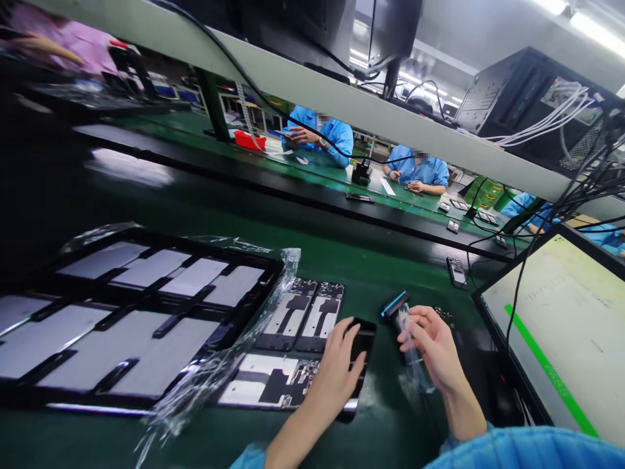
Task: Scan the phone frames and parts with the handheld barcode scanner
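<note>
Left hand (pixel 336 371) lies flat on a phone (pixel 360 352) on the table (pixel 381 273), right hand (pixel 434 348) pinches clear film (pixel 410 365) by a scanner (pixel 394 305), trays (pixel 146 312) left, monitor (pixel 566 326) right

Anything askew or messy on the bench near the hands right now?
Mostly orderly. The odd bit: loose clear plastic wrap hangs crumpled off the black tray corner and over a phone frame. Left hand rests on a dark phone.
</note>
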A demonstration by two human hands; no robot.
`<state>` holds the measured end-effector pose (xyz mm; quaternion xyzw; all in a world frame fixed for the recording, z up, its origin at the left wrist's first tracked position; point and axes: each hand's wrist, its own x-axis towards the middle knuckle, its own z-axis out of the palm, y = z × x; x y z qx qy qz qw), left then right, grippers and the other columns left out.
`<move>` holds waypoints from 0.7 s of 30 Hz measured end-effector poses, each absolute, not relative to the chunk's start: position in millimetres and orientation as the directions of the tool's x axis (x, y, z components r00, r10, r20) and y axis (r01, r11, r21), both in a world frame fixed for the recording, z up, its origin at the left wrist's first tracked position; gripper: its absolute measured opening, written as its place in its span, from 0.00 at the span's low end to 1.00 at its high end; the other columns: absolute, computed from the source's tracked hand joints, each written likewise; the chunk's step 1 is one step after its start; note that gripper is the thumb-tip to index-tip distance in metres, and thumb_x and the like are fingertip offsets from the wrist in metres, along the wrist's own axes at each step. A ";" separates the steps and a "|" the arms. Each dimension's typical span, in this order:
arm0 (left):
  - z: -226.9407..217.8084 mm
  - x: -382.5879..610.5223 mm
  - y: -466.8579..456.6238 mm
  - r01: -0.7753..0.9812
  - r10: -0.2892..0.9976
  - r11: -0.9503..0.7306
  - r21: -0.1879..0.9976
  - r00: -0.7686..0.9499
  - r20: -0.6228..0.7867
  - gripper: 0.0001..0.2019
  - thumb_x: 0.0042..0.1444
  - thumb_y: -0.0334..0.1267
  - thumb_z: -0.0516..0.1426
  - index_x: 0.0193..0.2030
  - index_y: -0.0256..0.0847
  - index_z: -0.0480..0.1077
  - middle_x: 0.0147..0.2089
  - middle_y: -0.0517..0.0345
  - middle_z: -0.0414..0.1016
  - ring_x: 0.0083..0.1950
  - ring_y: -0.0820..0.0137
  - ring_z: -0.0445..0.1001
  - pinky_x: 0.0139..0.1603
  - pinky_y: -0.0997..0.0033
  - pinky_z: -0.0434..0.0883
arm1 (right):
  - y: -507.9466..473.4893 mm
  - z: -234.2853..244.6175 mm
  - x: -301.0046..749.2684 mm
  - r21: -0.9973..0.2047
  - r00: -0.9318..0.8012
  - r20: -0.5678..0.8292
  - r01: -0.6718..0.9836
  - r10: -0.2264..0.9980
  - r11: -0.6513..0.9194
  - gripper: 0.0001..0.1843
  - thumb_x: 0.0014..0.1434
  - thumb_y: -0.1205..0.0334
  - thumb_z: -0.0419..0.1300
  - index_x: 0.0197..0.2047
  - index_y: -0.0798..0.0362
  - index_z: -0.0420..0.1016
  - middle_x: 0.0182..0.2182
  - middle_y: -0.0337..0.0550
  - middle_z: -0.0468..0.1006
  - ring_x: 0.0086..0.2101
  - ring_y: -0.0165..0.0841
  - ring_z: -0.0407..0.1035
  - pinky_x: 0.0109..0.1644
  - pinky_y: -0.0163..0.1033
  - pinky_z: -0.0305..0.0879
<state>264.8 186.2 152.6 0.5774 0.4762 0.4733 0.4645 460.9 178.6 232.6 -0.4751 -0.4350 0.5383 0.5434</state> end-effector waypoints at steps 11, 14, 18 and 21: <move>196.2 309.6 174.7 -0.293 0.895 0.272 0.917 0.427 -0.129 0.12 0.51 0.44 0.64 0.36 0.37 0.71 0.24 0.62 0.70 0.25 0.73 0.70 0.26 0.75 0.67 | 168.4 231.7 436.1 -0.981 0.295 0.150 0.161 0.944 0.105 0.16 0.55 0.55 0.67 0.43 0.52 0.69 0.31 0.41 0.78 0.34 0.33 0.76 0.40 0.36 0.74; 194.8 304.0 173.0 -0.259 0.914 0.221 0.940 0.391 -0.107 0.11 0.52 0.43 0.64 0.31 0.37 0.72 0.23 0.61 0.71 0.24 0.74 0.69 0.27 0.75 0.66 | 164.5 227.9 436.9 -0.967 0.280 0.161 0.237 0.946 0.095 0.15 0.57 0.55 0.65 0.44 0.52 0.70 0.33 0.42 0.78 0.34 0.34 0.76 0.41 0.38 0.75; 194.3 293.7 170.4 -0.109 0.949 0.082 0.991 0.312 -0.044 0.08 0.57 0.41 0.60 0.31 0.38 0.75 0.29 0.57 0.75 0.31 0.70 0.73 0.34 0.73 0.68 | 161.2 224.9 438.7 -0.939 0.255 0.186 0.330 0.949 0.095 0.12 0.59 0.56 0.63 0.44 0.52 0.70 0.33 0.42 0.78 0.33 0.33 0.76 0.40 0.39 0.76; 194.1 293.4 170.1 -0.105 0.987 0.006 0.994 0.161 0.011 0.09 0.53 0.40 0.63 0.40 0.40 0.75 0.40 0.54 0.77 0.40 0.67 0.74 0.39 0.72 0.68 | 159.3 227.8 437.1 -0.889 0.267 0.267 0.440 0.926 0.129 0.10 0.60 0.57 0.62 0.44 0.52 0.71 0.34 0.43 0.78 0.34 0.33 0.76 0.40 0.38 0.78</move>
